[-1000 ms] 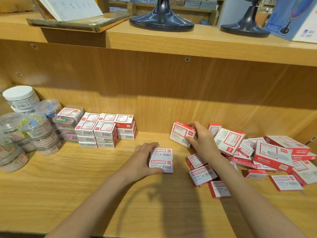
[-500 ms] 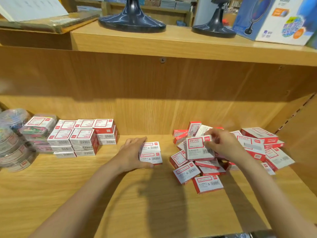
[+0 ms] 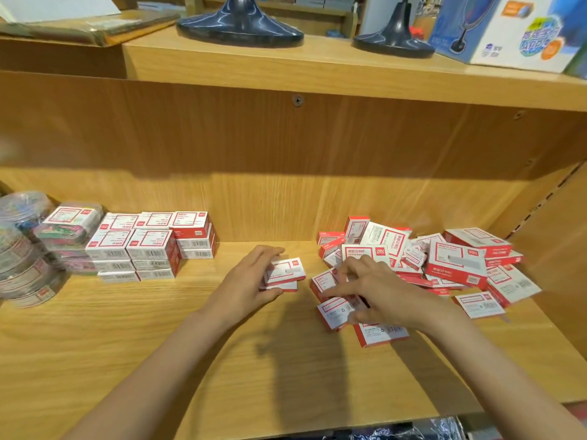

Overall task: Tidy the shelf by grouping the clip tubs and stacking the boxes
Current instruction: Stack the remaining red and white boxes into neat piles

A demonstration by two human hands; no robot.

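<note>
The wooden shelf (image 3: 158,344) carries everything. A loose heap of boxes (image 3: 444,265) spreads right of the right grip (image 3: 378,289), whose fingers curl onto one box (image 3: 335,311) at the heap's near edge. Tidy stacked boxes (image 3: 152,246) and clip tubs (image 3: 22,249) sit well left of the left grip (image 3: 251,281), which grasps a small two-box stack (image 3: 284,274).

The bare shelf board (image 3: 133,360) in front of the neat box stack (image 3: 152,246) lies open to the near edge, with room for a hand. Left of the stack, touching it, the clip tubs (image 3: 28,255) block that end. Right of the stack a bare strip reaches the small pile (image 3: 284,276) under the left hand (image 3: 251,282). Farther right, the loose boxes (image 3: 451,265) clutter the board almost to the side wall (image 3: 559,249). Above the stack, the upper shelf (image 3: 317,74) caps the headroom.
</note>
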